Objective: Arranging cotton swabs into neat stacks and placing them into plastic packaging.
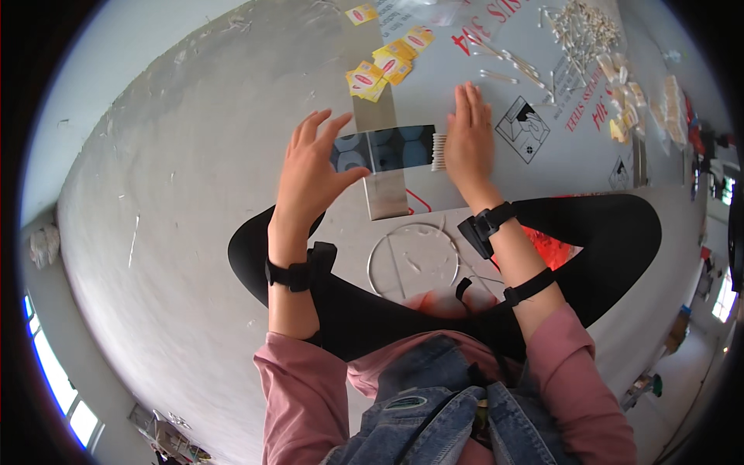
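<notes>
A dark, glossy film-like strip with pale rounded shapes (399, 147) lies across the edge of a printed grey sheet (504, 186). Over the strip's left end is my left hand (310, 167), thumb and fingers spread with nothing between them. At the strip's right end, several cotton swabs (439, 153) are lined up in a short, even row. My right hand (470, 139) stands right beside that row, fingers stretched out and held together. Its palm side is hidden, so I cannot tell whether it touches the swab ends.
Small yellow-and-white cards (380, 71) lie scattered beyond the strip. Farther right is a heap of loose cotton swabs (585, 35), with bundled swabs (626, 101) and clear bags (673, 116) beside it. A thin wire loop (370, 263) rests between my legs, near a red bag (542, 249).
</notes>
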### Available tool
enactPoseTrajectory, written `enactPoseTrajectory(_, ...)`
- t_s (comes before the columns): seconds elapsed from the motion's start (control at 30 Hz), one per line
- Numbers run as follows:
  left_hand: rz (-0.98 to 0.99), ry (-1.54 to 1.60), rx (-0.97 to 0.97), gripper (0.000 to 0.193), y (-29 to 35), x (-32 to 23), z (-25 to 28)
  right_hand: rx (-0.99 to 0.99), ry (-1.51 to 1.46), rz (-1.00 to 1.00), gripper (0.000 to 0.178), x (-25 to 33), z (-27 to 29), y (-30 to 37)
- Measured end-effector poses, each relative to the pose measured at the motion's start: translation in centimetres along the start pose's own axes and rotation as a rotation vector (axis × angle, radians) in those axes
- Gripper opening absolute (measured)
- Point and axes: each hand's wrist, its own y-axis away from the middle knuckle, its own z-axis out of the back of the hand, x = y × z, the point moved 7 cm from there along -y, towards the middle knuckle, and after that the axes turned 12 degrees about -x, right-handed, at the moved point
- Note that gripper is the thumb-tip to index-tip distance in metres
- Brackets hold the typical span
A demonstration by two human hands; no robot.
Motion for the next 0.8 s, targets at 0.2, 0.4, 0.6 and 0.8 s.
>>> enactPoseTrajectory(0.2,-0.067,0.017,0.020,0.084,0.7,1.0,-1.5,0.018,-0.028,0.034,0.048,3.0,-1.1,-0.8)
enactPoseTrajectory(0.4,-0.108,0.097,-0.012,0.077,0.1,1.1,-2.6,0.042,-0.049,0.064,0.046,6.2,-2.8,-1.3)
enactPoseTrajectory(0.6,-0.101,0.111,0.010,0.073,0.3,1.2,-2.5,0.029,-0.044,0.059,0.047,6.9,-3.1,-1.3)
enactPoseTrajectory(0.8,-0.051,0.205,0.026,0.071,0.6,1.7,-2.9,0.029,-0.067,0.059,0.046,7.1,-3.2,-1.5)
